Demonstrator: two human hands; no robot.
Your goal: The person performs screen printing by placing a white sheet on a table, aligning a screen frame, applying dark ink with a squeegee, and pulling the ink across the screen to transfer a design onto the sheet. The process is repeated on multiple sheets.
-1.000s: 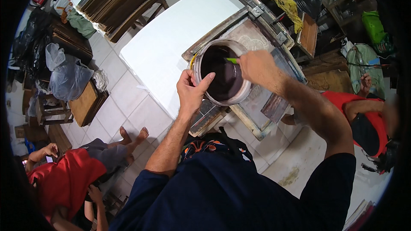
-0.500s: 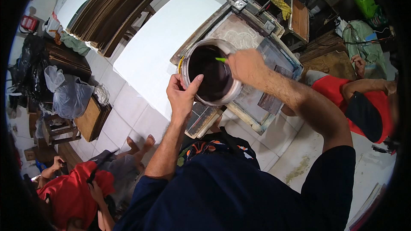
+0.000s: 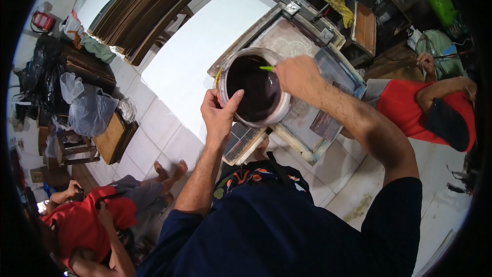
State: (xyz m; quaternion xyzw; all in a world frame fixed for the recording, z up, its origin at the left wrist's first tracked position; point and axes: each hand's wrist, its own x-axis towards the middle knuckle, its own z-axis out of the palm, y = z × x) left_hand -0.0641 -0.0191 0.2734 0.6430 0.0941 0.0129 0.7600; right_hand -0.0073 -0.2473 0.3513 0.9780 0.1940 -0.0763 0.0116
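My left hand point(image 3: 222, 110) grips the rim of a round pale bucket point(image 3: 278, 109) holding dark purplish-brown liquid, thumb over the edge, beside a yellow strip on the outside. My right hand point(image 3: 300, 77) is closed on a green stick point(image 3: 266, 68) whose visible end reaches over the liquid; the rest is hidden by the fingers. Under and around the bucket are worn framed screens point(image 3: 294, 41) with a faint pale design and metal clamps along the far side. A white sheet or board point(image 3: 195, 46) lies to their left.
Stacked brown boards point(image 3: 136, 13) stand at back left, bagged items point(image 3: 87, 113) on wooden stools at left. A person in red point(image 3: 92, 225) sits at lower left, another point(image 3: 405, 102) bends at right. A wooden box point(image 3: 361, 28) and bags clutter the back right; tiled floor point(image 3: 148, 123) shows between.
The view has shifted slightly, with bucket and both hands now a little left in frame. The green stick stays in my right hand. The person at right has shifted position.
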